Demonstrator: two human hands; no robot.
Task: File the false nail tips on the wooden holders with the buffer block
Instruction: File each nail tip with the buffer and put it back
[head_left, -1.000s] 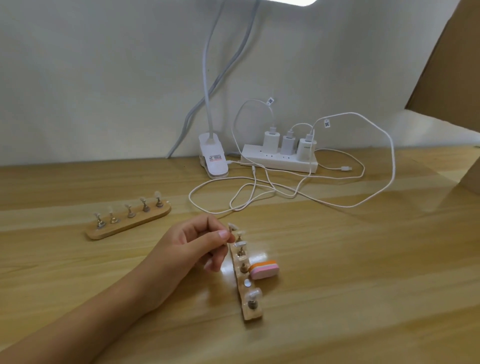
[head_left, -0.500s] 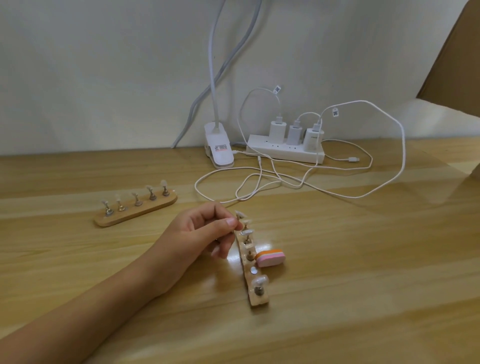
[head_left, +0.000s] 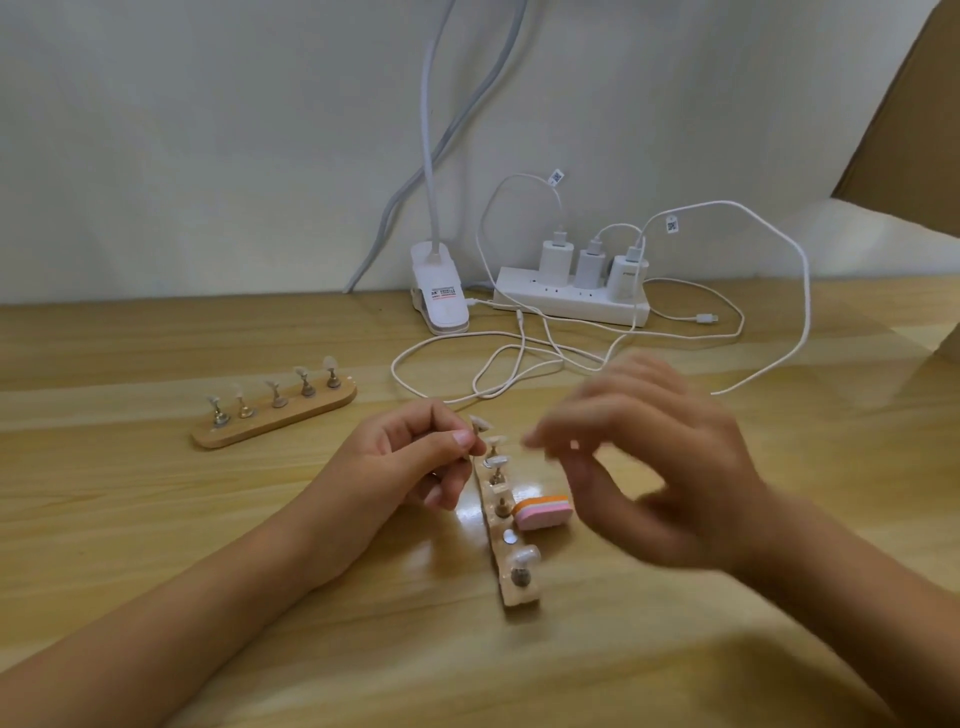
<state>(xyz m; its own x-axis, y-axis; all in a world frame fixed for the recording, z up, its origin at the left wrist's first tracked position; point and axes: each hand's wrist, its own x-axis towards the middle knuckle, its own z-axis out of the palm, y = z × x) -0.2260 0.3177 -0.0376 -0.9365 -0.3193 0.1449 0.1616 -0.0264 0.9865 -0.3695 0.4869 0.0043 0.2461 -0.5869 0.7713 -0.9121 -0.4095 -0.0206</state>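
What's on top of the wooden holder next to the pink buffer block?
The wooden holder carries small metal stands with clear nail tips, plus one bare round metal spot. The left hand pinches the farthest stand, hiding its base.

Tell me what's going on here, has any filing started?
A person works at a light wooden table. Their left hand pinches the stem under the farthest clear false nail tip on the near slim wooden holder. The right hand, blurred, hovers over that holder, fingers loosely curved, apparently empty. The pink-and-orange buffer block lies untouched beside the holder, so no filing is under way. A second wooden holder with five tips sits farther left.
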